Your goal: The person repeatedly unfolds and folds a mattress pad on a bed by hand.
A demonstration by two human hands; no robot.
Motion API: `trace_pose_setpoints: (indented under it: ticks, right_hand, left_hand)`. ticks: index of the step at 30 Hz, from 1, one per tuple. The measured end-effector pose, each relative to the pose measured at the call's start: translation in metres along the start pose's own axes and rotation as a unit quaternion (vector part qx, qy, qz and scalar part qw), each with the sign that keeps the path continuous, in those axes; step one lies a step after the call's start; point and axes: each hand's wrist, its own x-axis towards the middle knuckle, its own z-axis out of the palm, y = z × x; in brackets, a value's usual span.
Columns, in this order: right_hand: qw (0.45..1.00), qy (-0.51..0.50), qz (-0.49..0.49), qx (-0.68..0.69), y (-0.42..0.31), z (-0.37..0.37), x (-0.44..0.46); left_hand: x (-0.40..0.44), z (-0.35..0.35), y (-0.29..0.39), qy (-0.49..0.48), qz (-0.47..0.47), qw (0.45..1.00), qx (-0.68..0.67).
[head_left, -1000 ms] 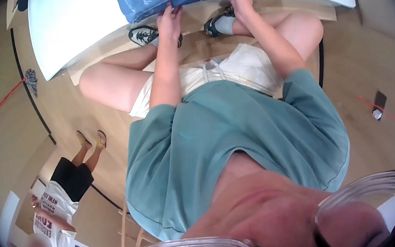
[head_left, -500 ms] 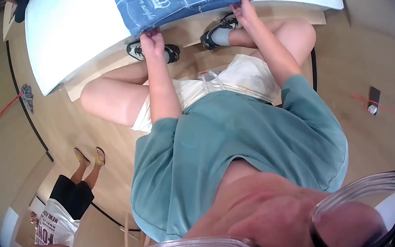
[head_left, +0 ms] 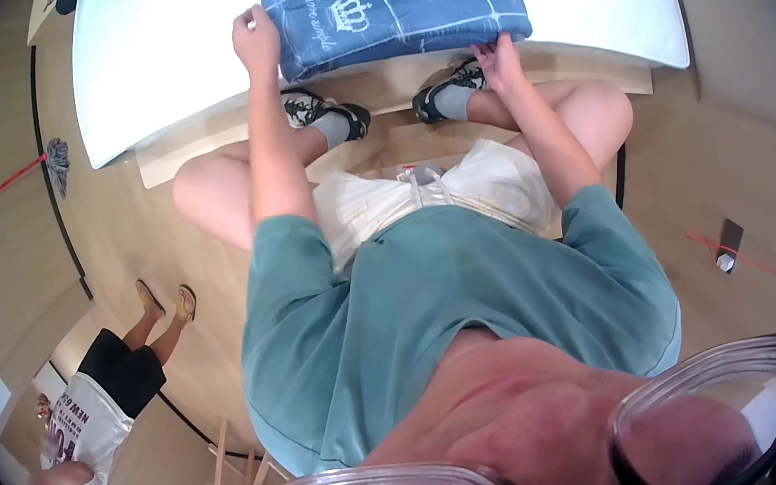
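A folded blue cloth [head_left: 414, 1] with white lines, a crown print and lettering lies on the white padded surface [head_left: 173, 54]. Beside its left edge is my left hand [head_left: 257, 44], fingers curled closed; whether they pinch anything is too small to tell. My right hand [head_left: 502, 66] touches the near edge by the right corner, its thumb and fingers apart and the fingertips partly under the cloth.
Below the surface's near edge are my crossed legs and black-and-white shoes [head_left: 325, 114]. Another person [head_left: 98, 402] stands at the lower left. A mop head [head_left: 57, 168] with a red handle is at the left, and wooden legs [head_left: 232, 473] show lower down.
My left hand has gone from the cloth's near edge up to its left side. My right hand remains at the near right corner. More of the cloth is in view.
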Motion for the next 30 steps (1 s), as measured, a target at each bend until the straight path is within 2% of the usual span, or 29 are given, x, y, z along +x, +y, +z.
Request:
trace_pose_setpoints:
  ticks: [2, 3, 5, 6, 8, 9, 11, 13, 14, 15, 16, 18, 20, 24, 26, 27, 30]
  right_hand:
    - [1.0, -0.004, -0.005, -0.003, 0.004, -0.005, 0.004]
    - [1.0, 0.003, -0.004, -0.004, 0.006, -0.007, 0.006]
    - [1.0, 0.028, -0.011, -0.002, 0.004, -0.002, 0.004]
    - [0.999, 0.032, -0.023, -0.003, 0.005, 0.0, 0.004]
    - [0.998, 0.033, -0.047, -0.035, 0.014, -0.009, 0.013]
    - [0.998, 0.032, -0.053, -0.032, 0.016, -0.009, 0.013]
    - [0.994, 0.079, -0.06, -0.051, 0.014, -0.003, 0.009]
    - [0.992, 0.076, -0.086, -0.06, 0.021, -0.011, 0.015]
    - [0.99, 0.078, -0.062, -0.1, 0.017, -0.015, 0.012]
    - [0.988, 0.114, -0.077, -0.076, 0.016, -0.005, 0.008]
    - [0.987, 0.118, -0.071, -0.087, 0.019, -0.013, 0.015]
    - [0.976, 0.12, -0.024, -0.183, 0.017, -0.025, 0.016]
    - [0.976, 0.129, -0.061, -0.166, 0.029, -0.028, 0.026]
    - [0.967, 0.167, -0.063, -0.184, 0.022, -0.017, 0.019]
    - [0.953, 0.19, -0.073, -0.225, 0.031, -0.023, 0.031]
    - [0.955, 0.186, -0.072, -0.219, 0.03, -0.02, 0.029]
    - [0.954, 0.158, -0.116, -0.228, 0.026, -0.003, 0.017]
  left_hand:
    - [0.044, 0.014, 0.024, 0.015, 0.101, 0.991, 0.088]
    - [0.059, 0.019, 0.044, 0.018, 0.104, 0.991, 0.082]
    - [0.081, 0.034, 0.086, -0.028, 0.265, 0.952, 0.151]
    - [0.096, 0.05, 0.093, -0.024, 0.27, 0.951, 0.147]
    - [0.128, 0.086, 0.098, -0.046, 0.395, 0.857, 0.326]
    - [0.134, 0.097, 0.098, -0.043, 0.4, 0.856, 0.324]
    - [0.147, 0.122, 0.1, -0.066, 0.352, 0.869, 0.341]
    - [0.168, 0.134, 0.089, -0.11, 0.296, 0.874, 0.37]
    - [0.173, 0.137, 0.09, -0.138, 0.256, 0.884, 0.366]
    - [0.178, 0.138, 0.091, -0.173, 0.215, 0.889, 0.367]
    - [0.185, 0.144, 0.081, -0.179, 0.209, 0.893, 0.357]
    - [0.176, 0.146, 0.076, -0.144, 0.24, 0.888, 0.366]
    - [0.171, 0.147, 0.074, -0.128, 0.259, 0.887, 0.359]
    - [0.165, 0.154, 0.079, -0.059, 0.325, 0.853, 0.405]
    - [0.132, 0.15, 0.113, -0.096, 0.447, 0.81, 0.369]
    - [0.113, 0.155, 0.133, -0.163, 0.447, 0.808, 0.349]
    - [0.039, 0.201, 0.166, -0.248, 0.442, 0.805, 0.309]
